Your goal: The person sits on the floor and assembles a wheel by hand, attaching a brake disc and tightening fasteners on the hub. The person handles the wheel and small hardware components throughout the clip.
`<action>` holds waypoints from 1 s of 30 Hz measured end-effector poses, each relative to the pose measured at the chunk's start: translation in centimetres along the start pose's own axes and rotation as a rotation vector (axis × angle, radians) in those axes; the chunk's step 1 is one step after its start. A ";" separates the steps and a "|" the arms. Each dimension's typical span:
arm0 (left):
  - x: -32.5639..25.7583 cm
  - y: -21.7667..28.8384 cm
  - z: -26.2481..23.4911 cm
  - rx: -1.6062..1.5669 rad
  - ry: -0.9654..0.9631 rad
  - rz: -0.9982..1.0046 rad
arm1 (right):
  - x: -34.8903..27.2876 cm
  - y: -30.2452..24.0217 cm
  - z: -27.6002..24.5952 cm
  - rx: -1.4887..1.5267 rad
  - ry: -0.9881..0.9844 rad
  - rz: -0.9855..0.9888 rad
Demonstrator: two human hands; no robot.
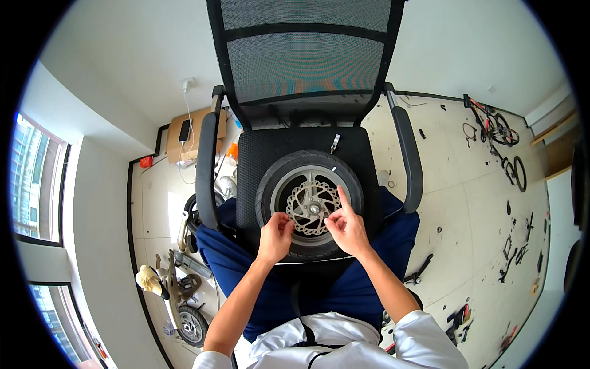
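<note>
Centrally in the frame, a small spoked wheel (312, 175) is being carried flat by the black seat (261, 142) of an office chair, its brake disc (300, 205) being turned upward. A small pale mark (334, 168) is being shown on the wheel's upper right, too small to be read. Just above the tyre, a little silver piece (335, 142) is being borne by the seat.

At the disc's lower left, the left hand (276, 238) is being held with its fingers curled in toward the thumb; whether anything is being pinched cannot be told. At the disc's lower right, the right hand (349, 232) is being held with its forefinger extended upward over the wheel and its other fingers bent near the thumb; whether anything is being pinched there cannot be told either.

In the upper left, a dark phone (184, 131) is being supported by a cardboard box (175, 154). In the upper right, a red and black bicycle (488, 123) is being seen on the floor (445, 190).
</note>
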State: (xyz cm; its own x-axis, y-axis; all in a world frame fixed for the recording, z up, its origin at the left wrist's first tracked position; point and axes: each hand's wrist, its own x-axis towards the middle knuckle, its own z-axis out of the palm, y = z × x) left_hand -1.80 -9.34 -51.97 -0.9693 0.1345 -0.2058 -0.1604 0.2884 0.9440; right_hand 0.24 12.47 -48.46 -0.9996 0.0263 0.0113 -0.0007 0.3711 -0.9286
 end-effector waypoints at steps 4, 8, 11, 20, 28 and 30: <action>0.2 -0.2 0.1 -0.023 -0.005 0.015 | -0.1 -0.1 0.1 0.005 -0.131 0.028; 0.0 0.3 0.1 -0.026 0.020 0.019 | -0.6 0.9 0.4 -0.033 -0.175 -0.033; 0.0 -0.1 0.0 -0.011 0.016 0.035 | -0.7 1.3 0.0 -0.052 -0.190 -0.030; 0.0 -0.3 0.0 -0.014 0.010 0.031 | -0.3 -1.1 0.7 0.062 -0.146 0.075; 0.0 -0.2 -0.1 0.006 0.000 0.038 | -0.3 -0.1 0.5 -0.043 -0.203 0.025; 0.0 -0.5 -0.1 0.009 -0.010 0.037 | -0.4 -1.5 0.7 0.049 -0.142 0.079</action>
State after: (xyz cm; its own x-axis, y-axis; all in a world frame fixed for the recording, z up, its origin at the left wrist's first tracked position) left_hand -1.77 -9.59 -52.39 -0.9727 0.1544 -0.1734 -0.1229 0.2913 0.9487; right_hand 0.57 11.30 -47.36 -0.9906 -0.0789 -0.1118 0.0802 0.3269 -0.9417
